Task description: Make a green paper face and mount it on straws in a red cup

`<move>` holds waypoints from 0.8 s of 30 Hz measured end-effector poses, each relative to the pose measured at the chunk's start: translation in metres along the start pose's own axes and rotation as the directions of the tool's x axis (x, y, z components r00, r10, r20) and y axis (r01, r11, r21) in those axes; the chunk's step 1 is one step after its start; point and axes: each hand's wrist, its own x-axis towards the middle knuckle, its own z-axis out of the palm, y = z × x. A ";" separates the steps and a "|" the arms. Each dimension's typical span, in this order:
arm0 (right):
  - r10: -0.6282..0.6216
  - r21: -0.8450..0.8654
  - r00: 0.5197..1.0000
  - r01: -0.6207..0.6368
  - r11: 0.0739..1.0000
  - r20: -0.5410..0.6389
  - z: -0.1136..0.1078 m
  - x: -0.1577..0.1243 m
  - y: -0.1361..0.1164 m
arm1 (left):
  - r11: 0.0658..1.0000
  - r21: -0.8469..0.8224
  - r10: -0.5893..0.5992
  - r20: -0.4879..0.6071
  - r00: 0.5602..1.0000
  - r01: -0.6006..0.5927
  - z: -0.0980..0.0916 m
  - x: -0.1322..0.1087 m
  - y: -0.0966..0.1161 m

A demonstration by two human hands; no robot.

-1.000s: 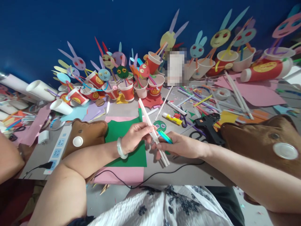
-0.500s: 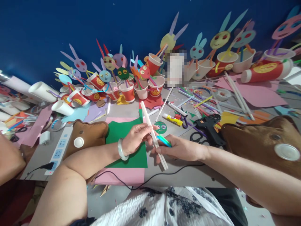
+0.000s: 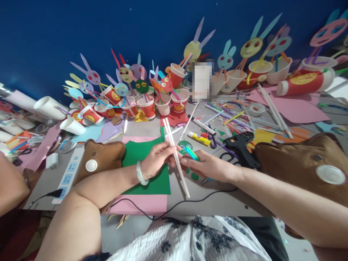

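My left hand [image 3: 156, 158], with a pale bangle on its wrist, pinches two long white paper sticks [image 3: 176, 159] that slant from upper left to lower right over the table. My right hand [image 3: 210, 167] is closed on a blue-green pen [image 3: 191, 153] and also touches the sticks near their middle. Below the hands lies a green paper sheet [image 3: 143, 152] on top of a pink sheet [image 3: 141, 203]. A green round paper face [image 3: 183, 145] lies just beyond my fingers.
Red and white paper cups with paper rabbit faces [image 3: 146, 98] crowd the back against a blue wall. A black glue gun [image 3: 239, 139], a glue stick [image 3: 198, 137], scissors, straws and paper scraps lie to the right. Brown cushions [image 3: 99, 157] sit on both sides. A power strip [image 3: 66, 174] and black cable [image 3: 168, 210] run along the front.
The sticks have shifted slightly up and left and turned steeper. My right hand has moved a little up along them. My left hand has kept its pinch.
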 end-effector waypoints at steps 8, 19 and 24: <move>-0.024 0.268 0.957 0.105 0.958 -0.288 -0.005 0.007 0.013 | 0.997 0.004 -0.082 -0.040 0.996 0.082 0.006 -0.003 0.004; -0.117 0.179 0.974 0.152 0.972 -0.194 0.002 0.007 0.015 | 0.962 0.055 -0.272 0.278 0.921 0.268 0.015 -0.017 0.003; -0.168 0.035 0.958 0.180 0.983 -0.231 0.002 0.007 0.009 | 0.951 0.155 -0.301 0.296 0.906 0.266 0.014 -0.016 0.001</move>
